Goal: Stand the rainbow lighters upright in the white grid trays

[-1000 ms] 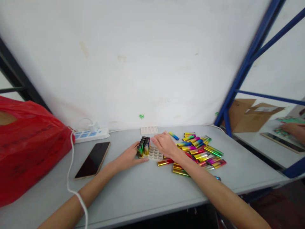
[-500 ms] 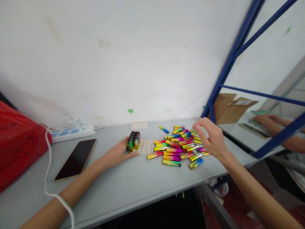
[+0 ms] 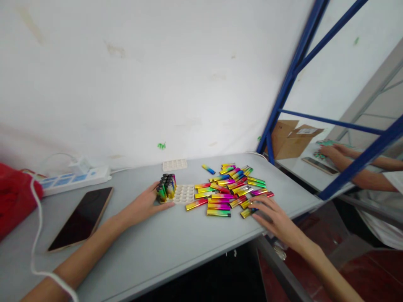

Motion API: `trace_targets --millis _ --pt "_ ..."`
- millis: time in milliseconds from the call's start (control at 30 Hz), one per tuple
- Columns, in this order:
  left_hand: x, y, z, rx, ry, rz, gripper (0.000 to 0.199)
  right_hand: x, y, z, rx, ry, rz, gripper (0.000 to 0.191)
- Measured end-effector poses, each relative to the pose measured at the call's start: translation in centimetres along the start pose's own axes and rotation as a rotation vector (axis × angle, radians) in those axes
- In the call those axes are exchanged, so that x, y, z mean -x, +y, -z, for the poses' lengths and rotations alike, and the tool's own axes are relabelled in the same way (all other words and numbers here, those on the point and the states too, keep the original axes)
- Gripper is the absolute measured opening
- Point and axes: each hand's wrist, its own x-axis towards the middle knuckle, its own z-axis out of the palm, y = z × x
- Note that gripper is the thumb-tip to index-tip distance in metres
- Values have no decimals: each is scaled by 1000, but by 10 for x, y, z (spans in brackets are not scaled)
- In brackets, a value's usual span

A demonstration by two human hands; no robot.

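The white tray (image 3: 184, 193) lies flat on the worktop (image 3: 176, 251), with standing tubes (image 3: 166, 186) packed at its left end and holes showing across its right part. With the load all on one side, a bump there would probably set the tubes knocking against each other, and any that sit loosely could tip. The left hand (image 3: 145, 206) is the likeliest cause: its thumb runs along the tray's near edge, apart from the other fingers, which curl behind the tubes. How hard they press I cannot tell; a sideways push could slide the tray.

To the right of the tray lie the loose tubes (image 3: 220, 196), many resting across each other. The right hand (image 3: 275, 220) is at their near right edge, fingers spread apart over a tube; whether they touch it is hard to make out. Dragging one from under its neighbours could scatter the rest, and those farthest to the right and nearest side of the tray might roll off the worktop.

Well left of the tray, a white cord (image 3: 36, 235) crosses in front of the left forearm. A quick pull of that arm could catch it and jerk the hand beside the tubes. The phone (image 3: 81, 220), between cord and tray, could get knocked too.
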Motion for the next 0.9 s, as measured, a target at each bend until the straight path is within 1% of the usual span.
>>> trace_targets --millis 67,200,267,367,433,500,567,633,733,833,900 --pt "1 1 0 -9 6 8 74 -10 6 -2 9 -7 34 23" --pt "1 0 0 -13 4 20 74 -26 13 -7 47 -3 102 23" --pt "0 0 0 -14 3 12 74 -30 13 -10 46 11 112 21" --pt "0 -2 0 -8 -7 0 80 -29 14 -14 -15 33 109 21" --pt "-1 -2 0 2 -10 -6 82 -28 13 -15 -78 82 54 25" --pt "-1 -2 0 13 -4 -15 81 -29 9 -14 -151 147 -66 30" --pt "-1 -3 0 15 -1 -17 80 -37 3 -12 -257 178 -204 34" --pt "-1 -4 -1 15 -5 -15 80 -54 -5 -9 -406 188 -305 41" --pt "-1 -7 -2 31 -9 -15 79 -93 -19 -8 -639 230 -376 49" --pt "1 -9 -3 30 -27 -1 80 -141 -33 -15 -824 244 -381 52" --pt "2 -9 -3 26 -38 -5 80 -175 -42 -23 -920 251 -350 51"
